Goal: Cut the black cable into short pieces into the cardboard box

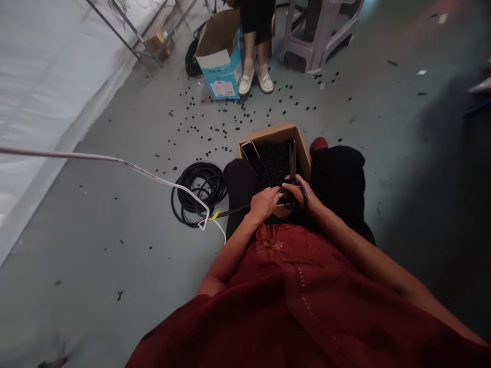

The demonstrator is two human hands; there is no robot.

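One long, slim black flexible strip (236,210) runs from beside a loosely wound black coil (215,185) on the smooth grey floor (115,220) to the left hand (264,203), whose fingers pinch it above an open brown cardboard box (268,132) of small black pieces (272,166). The right hand (295,191) grips black-handled metal scissors (293,161), blades pointing away. One thin white cable (153,177) (a yellow tag (215,215) near its bend) crosses before the coil.

The left hand (264,203) holds a black strip (237,209) by a cardboard box (268,133) of black pieces (270,166); the right hand (302,193) holds scissors (292,159) pointing toward twelve o'clock; from the box, a coil (188,177) lies near nine; a carton (220,72) at eleven; a stool (313,53) near one.
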